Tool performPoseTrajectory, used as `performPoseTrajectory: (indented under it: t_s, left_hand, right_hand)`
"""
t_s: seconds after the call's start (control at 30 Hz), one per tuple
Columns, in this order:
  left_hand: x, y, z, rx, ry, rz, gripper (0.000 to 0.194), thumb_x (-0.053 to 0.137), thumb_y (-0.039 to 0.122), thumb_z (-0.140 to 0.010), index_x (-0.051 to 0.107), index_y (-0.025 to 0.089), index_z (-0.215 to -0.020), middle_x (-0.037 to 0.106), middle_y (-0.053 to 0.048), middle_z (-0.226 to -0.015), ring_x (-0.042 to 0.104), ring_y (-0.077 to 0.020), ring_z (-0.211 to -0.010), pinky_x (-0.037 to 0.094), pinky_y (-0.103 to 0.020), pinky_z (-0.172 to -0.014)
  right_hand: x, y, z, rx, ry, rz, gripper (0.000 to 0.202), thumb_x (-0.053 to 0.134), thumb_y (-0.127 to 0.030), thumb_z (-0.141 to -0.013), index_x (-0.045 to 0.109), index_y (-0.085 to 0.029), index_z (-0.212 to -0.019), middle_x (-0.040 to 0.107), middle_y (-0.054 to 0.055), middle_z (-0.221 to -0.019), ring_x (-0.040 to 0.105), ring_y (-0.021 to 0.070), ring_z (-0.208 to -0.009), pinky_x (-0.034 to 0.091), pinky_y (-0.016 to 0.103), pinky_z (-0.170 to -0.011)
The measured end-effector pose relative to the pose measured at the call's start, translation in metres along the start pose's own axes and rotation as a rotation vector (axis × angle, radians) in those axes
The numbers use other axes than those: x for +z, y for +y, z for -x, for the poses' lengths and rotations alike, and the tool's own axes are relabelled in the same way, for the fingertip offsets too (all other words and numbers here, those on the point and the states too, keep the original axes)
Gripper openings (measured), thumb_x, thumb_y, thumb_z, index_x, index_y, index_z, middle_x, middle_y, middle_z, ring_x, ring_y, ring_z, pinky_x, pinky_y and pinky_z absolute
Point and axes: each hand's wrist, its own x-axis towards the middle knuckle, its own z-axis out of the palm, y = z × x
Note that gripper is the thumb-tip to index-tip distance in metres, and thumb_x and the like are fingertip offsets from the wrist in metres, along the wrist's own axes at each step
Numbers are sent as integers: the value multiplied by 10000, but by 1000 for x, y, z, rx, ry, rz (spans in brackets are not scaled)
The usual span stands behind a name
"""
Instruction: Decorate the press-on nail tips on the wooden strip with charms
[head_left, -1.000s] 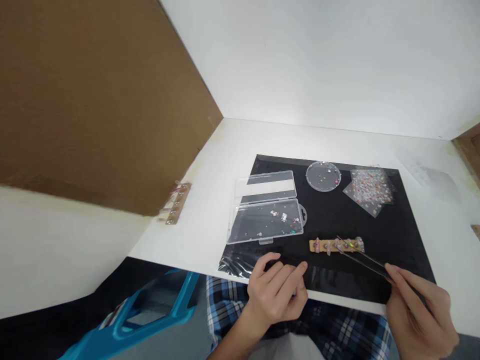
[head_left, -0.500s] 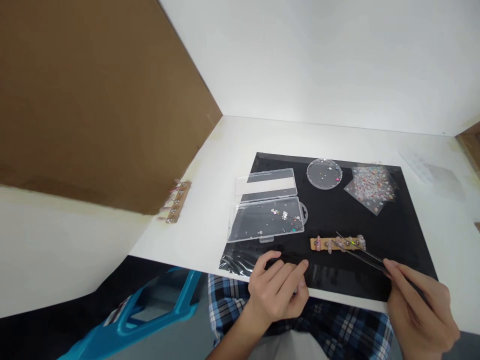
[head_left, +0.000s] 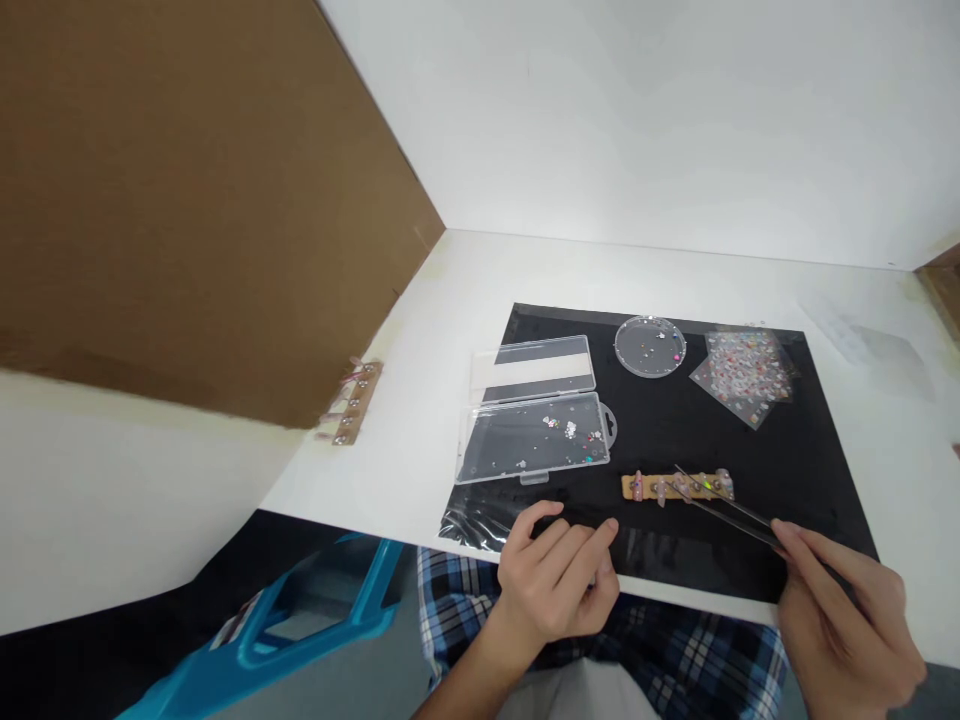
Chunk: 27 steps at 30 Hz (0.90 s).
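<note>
My right hand (head_left: 847, 610) grips a pair of dark metal tweezers (head_left: 739, 520). Their tips are slightly apart, over a tan strip (head_left: 649, 494) that carries several decorated false nails (head_left: 681, 485) in pinkish and clear tones. Whether the tips touch a nail or hold a small piece, I cannot tell. My left hand (head_left: 555, 575) rests at the front edge of the black mat (head_left: 652, 440), fingers loosely bent and apart, with nothing in it. Beyond it lies an opened clear plastic case (head_left: 495, 455) with small shiny gems in its lower half.
At the back of the mat are a round clear dish (head_left: 649, 350) with small gems and a stack of sticker sheets (head_left: 746, 375). Another nail strip (head_left: 358, 405) lies left, beside a brown panel (head_left: 210, 200). A blue plastic stool or chair (head_left: 300, 640) stands below the table.
The whole view has shifted very slightly. My right hand and the tweezers are almost where they were over the nail strip, and my left hand stays in place.
</note>
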Motion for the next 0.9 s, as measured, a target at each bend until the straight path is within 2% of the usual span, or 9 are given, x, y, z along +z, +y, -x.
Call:
performPoseTrajectory:
  t_s: [0.37,0.9]
  left_hand:
    - [-1,0,-1,-1,-10,3,300,543,27,-854,701,133,-1086,715,28,-722,552,-106,-552,535,-341,-904]
    - [-1,0,-1,-2,-1,-1,285,548,27,-863,703,135,-1077,710,29,-715,538,-106,-552,534,-343,-897]
  right_hand:
    - [0,1,-1,-36,-27,2,913,707,204,-783,656,-305,-1539,778,54,-1141,714,200,-894,551,380,-803]
    - [0,3,-1,-38,-39,-14,902,707,188,-801,652,-323,-1542,767,45,-1128,718,186,-902,555,352,-789]
